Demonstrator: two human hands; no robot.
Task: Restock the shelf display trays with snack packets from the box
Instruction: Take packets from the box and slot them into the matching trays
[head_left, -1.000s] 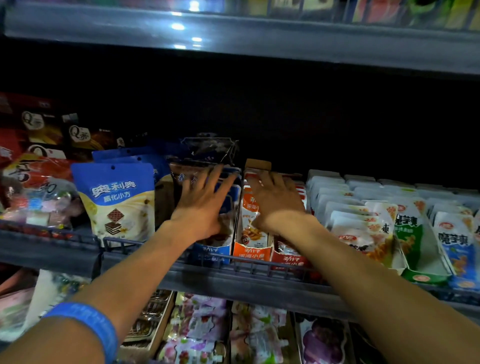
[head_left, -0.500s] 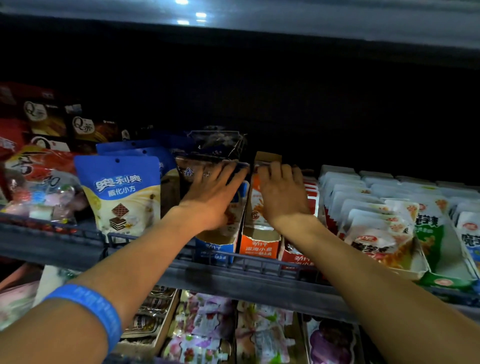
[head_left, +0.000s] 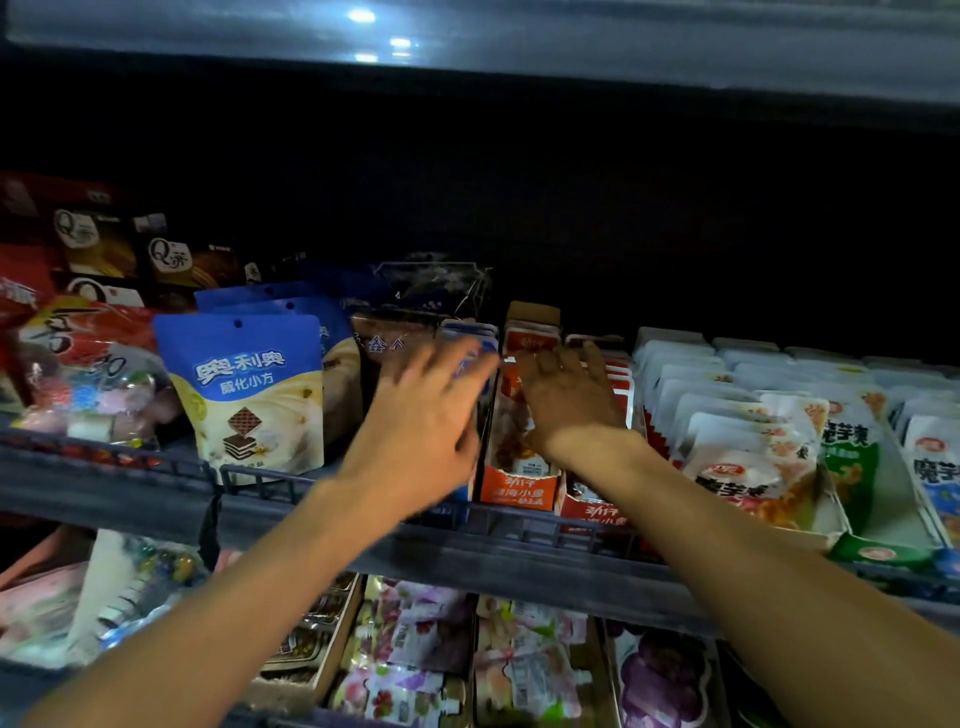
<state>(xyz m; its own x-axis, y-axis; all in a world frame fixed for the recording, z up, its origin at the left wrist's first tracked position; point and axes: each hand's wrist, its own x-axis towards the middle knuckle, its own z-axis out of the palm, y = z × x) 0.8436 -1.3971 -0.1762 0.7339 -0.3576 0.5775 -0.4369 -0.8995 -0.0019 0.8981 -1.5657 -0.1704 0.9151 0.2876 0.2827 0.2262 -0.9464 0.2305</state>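
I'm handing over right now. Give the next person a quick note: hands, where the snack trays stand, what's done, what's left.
Left hand: fingers straight, against the blue tray, holding nothing.
Right hand: flat on the packets in the orange tray, holding nothing.
Both trays stand side by side at the shelf rail, filled with upright packets.
Done: these two look stocked.
Left: square them up; the supply box is not in view.
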